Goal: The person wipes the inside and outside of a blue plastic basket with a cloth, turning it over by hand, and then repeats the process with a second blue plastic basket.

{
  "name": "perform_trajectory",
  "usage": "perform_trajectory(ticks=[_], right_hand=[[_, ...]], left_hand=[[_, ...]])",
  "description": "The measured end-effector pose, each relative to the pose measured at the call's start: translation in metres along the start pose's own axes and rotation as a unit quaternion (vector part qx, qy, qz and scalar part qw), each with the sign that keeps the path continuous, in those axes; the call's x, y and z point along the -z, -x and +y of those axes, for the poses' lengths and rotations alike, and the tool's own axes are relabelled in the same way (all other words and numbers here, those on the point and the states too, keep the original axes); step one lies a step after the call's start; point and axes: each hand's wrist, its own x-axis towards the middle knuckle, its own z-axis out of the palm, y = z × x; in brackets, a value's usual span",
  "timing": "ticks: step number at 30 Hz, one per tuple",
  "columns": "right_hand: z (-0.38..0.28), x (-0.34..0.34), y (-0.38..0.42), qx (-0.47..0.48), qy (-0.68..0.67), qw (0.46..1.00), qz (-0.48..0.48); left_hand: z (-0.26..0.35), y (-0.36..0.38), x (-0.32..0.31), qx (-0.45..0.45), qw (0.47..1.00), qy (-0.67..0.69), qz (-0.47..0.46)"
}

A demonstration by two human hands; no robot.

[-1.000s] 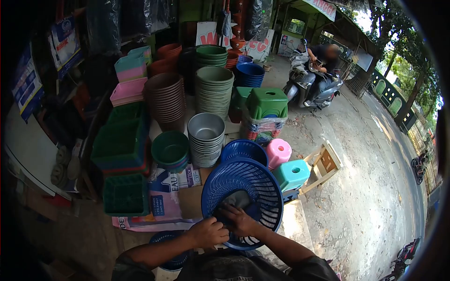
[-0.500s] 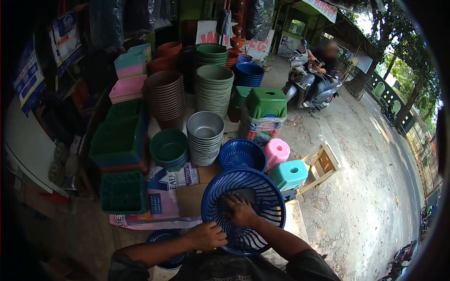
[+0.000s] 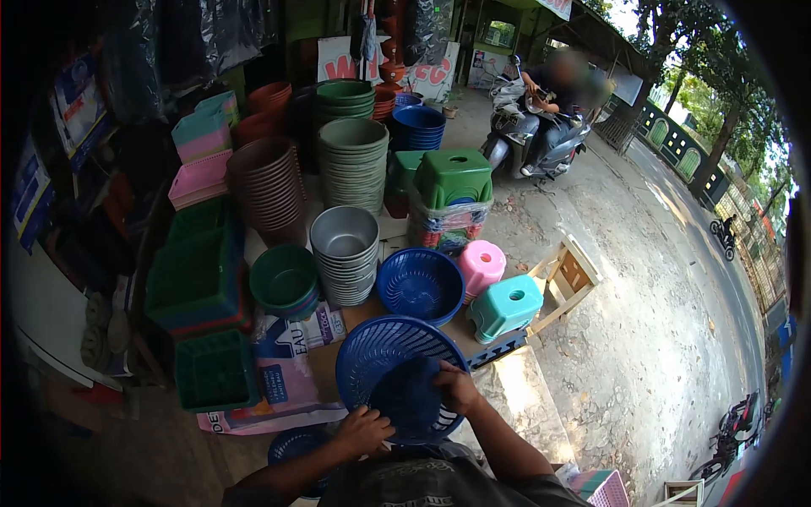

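Note:
A round blue plastic basket (image 3: pixel 359 355) with slotted walls tilts in front of my body. Inside it lies a dark blue cloth (image 3: pixel 410 395), bunched against the near side and bottom. My right hand (image 3: pixel 457 389) is closed on the cloth's upper right edge, by the basket's right wall. At the near left rim, my left hand (image 3: pixel 365 432) has its fingers curled closed; it grips the basket there, and the cloth's edge lies close to the fingertips. Another blue basin (image 3: pixel 420 286) stands just beyond.
Stacked grey buckets (image 3: pixel 345 245), green basins (image 3: pixel 284 275) and rectangular green baskets (image 3: pixel 215 369) stand left. Pink (image 3: pixel 483 264) and turquoise (image 3: pixel 507 306) stools sit right, beside a wooden frame (image 3: pixel 568 279). Farther off, a person sits on a scooter (image 3: pixel 541 135).
My right hand has moved from lying spread on the basket's inside to gripping the cloth toward the right rim. The cloth is now gathered up. The view has shifted, and the basket tilts differently.

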Motion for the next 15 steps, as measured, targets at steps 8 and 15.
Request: perform_trajectory(ticks=[8, 15], right_hand=[[-0.064, 0.035, 0.055, -0.027, 0.373, 0.9, 0.224], [0.012, 0.13, -0.018, -0.053, 0.154, 0.973, 0.162]], left_hand=[[-0.04, 0.003, -0.009, 0.12, 0.993, -0.012, -0.016], [-0.072, -0.088, -0.029, 0.046, 0.994, -0.033, 0.09]])
